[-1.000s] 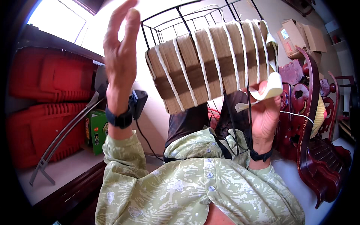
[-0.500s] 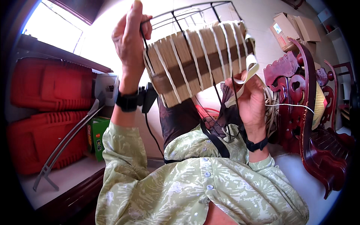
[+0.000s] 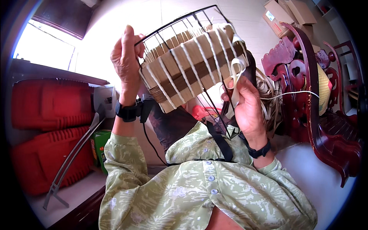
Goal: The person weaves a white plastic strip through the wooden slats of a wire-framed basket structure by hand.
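Note:
A half-woven basket (image 3: pixel 183 73) hangs tilted in front of my chest. Its black wire frame (image 3: pixel 177 18) is wrapped with flat tan and brown strips, and white cords run across them. My left hand (image 3: pixel 126 63) grips the frame's upper left corner, fingers curled round the wire. At the basket's right end, my right hand (image 3: pixel 248 109) pinches a flat cream strip (image 3: pixel 238 68), which loops up above the fingers. Long thin wires of the frame reach down toward my lap. The basket's far side is partly hidden.
Red plastic pieces (image 3: pixel 51 103) are stacked at the left, beside a green box (image 3: pixel 101 147) and a grey metal-legged item (image 3: pixel 73 153). A carved dark-red wooden chair (image 3: pixel 312 115) stands at the right. Loose strips (image 3: pixel 270 96) hang near it, and cardboard boxes (image 3: pixel 283 19) lie behind.
The basket has swung lower at its left side and tipped, so more of its inside shows. My right hand has shifted left with the strip, whose loop now stands upright.

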The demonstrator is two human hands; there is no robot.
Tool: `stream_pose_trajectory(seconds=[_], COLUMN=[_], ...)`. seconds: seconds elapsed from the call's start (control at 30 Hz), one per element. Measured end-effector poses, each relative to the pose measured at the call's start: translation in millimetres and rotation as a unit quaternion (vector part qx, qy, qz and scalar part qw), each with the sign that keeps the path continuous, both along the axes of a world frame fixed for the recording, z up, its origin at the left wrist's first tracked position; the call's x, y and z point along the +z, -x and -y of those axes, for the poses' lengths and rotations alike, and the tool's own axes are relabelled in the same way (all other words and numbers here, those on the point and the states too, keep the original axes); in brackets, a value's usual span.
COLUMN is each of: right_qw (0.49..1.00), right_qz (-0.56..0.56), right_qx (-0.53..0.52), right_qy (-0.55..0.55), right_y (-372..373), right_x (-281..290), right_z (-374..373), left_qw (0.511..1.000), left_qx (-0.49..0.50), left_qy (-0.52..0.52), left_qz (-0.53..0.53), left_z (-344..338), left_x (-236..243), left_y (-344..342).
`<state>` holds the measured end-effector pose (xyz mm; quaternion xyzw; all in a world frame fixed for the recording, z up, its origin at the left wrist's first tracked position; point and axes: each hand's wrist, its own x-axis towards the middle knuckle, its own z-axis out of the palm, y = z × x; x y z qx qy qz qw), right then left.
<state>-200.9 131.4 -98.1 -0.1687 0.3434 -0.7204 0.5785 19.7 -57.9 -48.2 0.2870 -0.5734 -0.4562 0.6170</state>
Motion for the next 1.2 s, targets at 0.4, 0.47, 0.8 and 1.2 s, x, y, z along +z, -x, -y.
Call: stream_pose_trajectory(seconds=[0.4, 0.47, 0.8, 1.2], right_qw=[0.998, 0.998, 0.996, 0.950], right_qz=[-0.027, -0.003, -0.052, -0.310], right_qx=[0.052, 0.047, 0.017, 0.003], right_qy=[-0.031, -0.033, -0.065, -0.034], right_y=[-29, -35, -39, -22], right_x=[15, 20, 28, 9], right_z=[5, 9, 10, -20], left_qw=[0.935, 0.891, 0.853, 0.850], left_qx=[0.135, 0.166, -0.058, -0.147], left_qy=[0.056, 0.206, 0.249, 0.148], left_qz=[0.322, 0.369, 0.455, 0.484], left_z=[-25, -37, -56, -63], left_x=[53, 71, 52, 50], left_y=[-15, -4, 65, 70])
